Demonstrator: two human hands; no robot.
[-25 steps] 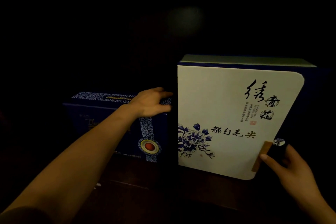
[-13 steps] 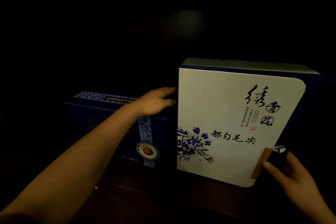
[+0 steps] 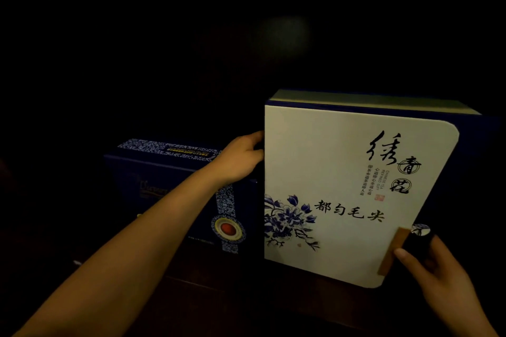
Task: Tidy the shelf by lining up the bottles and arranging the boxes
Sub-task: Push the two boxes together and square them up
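Dark wooden shelf (image 3: 219,298), dimly lit: upright white box (image 3: 342,169), left grip (image 3: 241,159) and right grip (image 3: 443,279) closed around its edges.

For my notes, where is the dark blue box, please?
Head view: the dark blue box sits left of centre, beside the white box, behind the left hand.

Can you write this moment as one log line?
left hand: grips white tea box left edge | right hand: grips lower-right corner

On white box (image 3: 342,167): "都匀毛尖"
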